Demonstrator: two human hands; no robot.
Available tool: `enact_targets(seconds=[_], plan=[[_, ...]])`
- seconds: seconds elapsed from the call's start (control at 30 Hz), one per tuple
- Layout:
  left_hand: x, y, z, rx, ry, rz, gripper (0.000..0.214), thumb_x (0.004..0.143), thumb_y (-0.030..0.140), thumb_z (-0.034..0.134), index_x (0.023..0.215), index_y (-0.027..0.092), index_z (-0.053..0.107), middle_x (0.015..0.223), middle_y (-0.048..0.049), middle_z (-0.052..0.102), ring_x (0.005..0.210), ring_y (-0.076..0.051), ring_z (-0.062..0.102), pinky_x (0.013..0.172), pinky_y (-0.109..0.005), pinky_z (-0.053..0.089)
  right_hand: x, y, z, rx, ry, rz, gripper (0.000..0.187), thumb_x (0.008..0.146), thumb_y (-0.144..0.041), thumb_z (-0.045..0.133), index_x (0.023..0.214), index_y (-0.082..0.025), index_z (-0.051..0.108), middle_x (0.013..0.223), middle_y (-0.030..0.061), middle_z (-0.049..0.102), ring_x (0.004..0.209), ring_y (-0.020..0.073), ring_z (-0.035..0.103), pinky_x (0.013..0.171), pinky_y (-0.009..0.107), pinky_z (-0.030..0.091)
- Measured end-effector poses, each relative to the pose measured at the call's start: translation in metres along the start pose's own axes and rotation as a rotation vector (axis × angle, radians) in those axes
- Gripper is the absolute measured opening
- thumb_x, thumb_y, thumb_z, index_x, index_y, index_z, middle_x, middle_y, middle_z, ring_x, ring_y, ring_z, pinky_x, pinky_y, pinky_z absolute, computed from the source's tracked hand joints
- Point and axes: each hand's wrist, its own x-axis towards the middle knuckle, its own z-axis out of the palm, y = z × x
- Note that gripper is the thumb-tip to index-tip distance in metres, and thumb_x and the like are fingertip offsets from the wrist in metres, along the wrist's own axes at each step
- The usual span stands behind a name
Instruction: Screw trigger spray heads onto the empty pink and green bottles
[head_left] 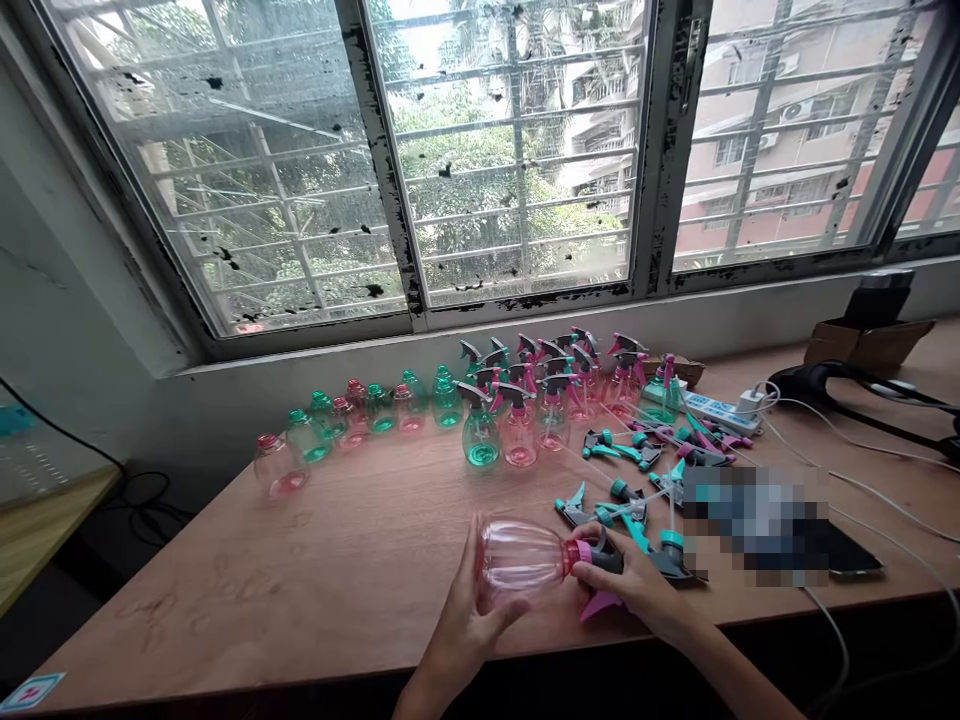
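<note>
Wooden table (337, 580), hands (471, 632) holding spray bottle (521, 560) near edge (300, 681), loose triggers (672, 544) beside

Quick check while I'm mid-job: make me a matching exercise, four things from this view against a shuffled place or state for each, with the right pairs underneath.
Things
1. Left hand
2. Right hand
3. Power strip
4. Leftmost standing bottle

Places and states
A. Has a white plug on it
B. At the neck end of the held bottle
C. Has no spray head on it
D. At the base end of the held bottle

Pairs: 1-D, 2-B, 3-A, 4-C
</note>
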Motion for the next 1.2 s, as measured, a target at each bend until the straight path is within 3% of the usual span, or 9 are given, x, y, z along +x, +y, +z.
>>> enact_targets(seconds=[0.13,0.3,0.43,0.53,0.73,0.83,0.93,1.03,1.2], plan=[[0.000,0.007,0.001,-0.049,0.006,-0.025,0.102,0.078,0.043,0.082,0.159,0.025,0.022,0.167,-0.0125,0.027,0.153,-0.036,0.023,0.126,-0.051,0.020,0.000,0.000,0.000,-0.021,0.000,-0.001,0.043,0.078,-0.050,0.081,0.102,-0.019,0.063,0.068,-0.0009,0.069,0.060,0.0198,0.066,0.059,0.031,0.050],[-0.001,0.011,0.001,0.032,-0.056,0.003,0.103,0.081,0.040,0.080,0.159,0.038,0.013,0.170,-0.0060,0.017,0.154,-0.034,0.024,0.126,-0.051,0.019,0.004,0.004,-0.001,0.047,0.047,0.022,0.044,0.077,-0.055,0.080,0.098,-0.019,0.063,0.066,0.0005,0.070,0.058,0.0203,0.065,0.057,0.032,0.050],[-0.002,0.006,0.001,-0.006,-0.055,-0.024,0.109,0.080,0.043,0.080,0.161,0.034,0.007,0.172,-0.0088,0.010,0.153,-0.036,0.025,0.125,-0.050,0.022,0.003,0.003,-0.001,0.014,0.057,0.010,0.046,0.073,-0.056,0.082,0.097,-0.021,0.065,0.068,-0.0001,0.069,0.059,0.0207,0.065,0.058,0.033,0.052],[-0.002,0.004,0.000,-0.093,-0.060,-0.080,0.105,0.081,0.043,0.079,0.161,0.032,0.011,0.171,-0.0097,0.015,0.150,-0.038,0.031,0.124,-0.051,0.026,0.001,0.002,-0.001,-0.028,0.052,0.008,0.047,0.072,-0.056,0.083,0.099,-0.022,0.067,0.071,0.0001,0.069,0.061,0.0212,0.067,0.059,0.033,0.054],[-0.003,0.001,0.000,0.065,-0.031,0.050,0.090,0.089,0.035,0.072,0.159,0.040,0.015,0.171,-0.0035,0.014,0.155,-0.033,0.020,0.126,-0.053,0.017,0.005,0.004,0.001,0.057,0.048,0.008,0.045,0.075,-0.056,0.081,0.097,-0.019,0.064,0.065,-0.0002,0.068,0.057,0.0186,0.063,0.057,0.031,0.051],[-0.002,0.002,0.001,0.027,-0.040,0.012,0.100,0.084,0.040,0.076,0.159,0.039,0.010,0.171,-0.0061,0.011,0.152,-0.035,0.028,0.125,-0.054,0.020,0.005,0.004,0.001,0.054,0.044,0.011,0.046,0.076,-0.056,0.080,0.097,-0.020,0.064,0.065,-0.0011,0.067,0.056,0.0184,0.063,0.057,0.031,0.051],[-0.001,0.006,0.002,-0.039,-0.025,-0.042,0.114,0.075,0.044,0.084,0.161,0.032,0.010,0.171,-0.0105,0.014,0.153,-0.037,0.024,0.125,-0.052,0.020,0.003,0.004,0.001,0.010,0.049,-0.009,0.047,0.074,-0.054,0.083,0.101,-0.021,0.065,0.073,-0.0013,0.067,0.061,0.0177,0.063,0.058,0.029,0.051],[-0.001,0.008,0.002,-0.053,-0.017,-0.041,0.104,0.078,0.041,0.083,0.159,0.031,0.019,0.169,-0.0090,0.021,0.154,-0.036,0.023,0.126,-0.050,0.020,0.002,0.004,0.002,-0.020,0.066,-0.029,0.046,0.073,-0.054,0.084,0.101,-0.022,0.066,0.076,-0.0017,0.066,0.063,0.0169,0.061,0.058,0.028,0.050],[-0.004,0.006,-0.001,0.051,-0.035,0.043,0.100,0.084,0.035,0.077,0.160,0.038,0.011,0.171,-0.0047,0.013,0.154,-0.035,0.021,0.126,-0.051,0.019,0.002,0.002,0.002,0.027,0.031,0.011,0.042,0.078,-0.052,0.081,0.101,-0.021,0.064,0.070,-0.0019,0.068,0.062,0.0170,0.063,0.060,0.028,0.049]])
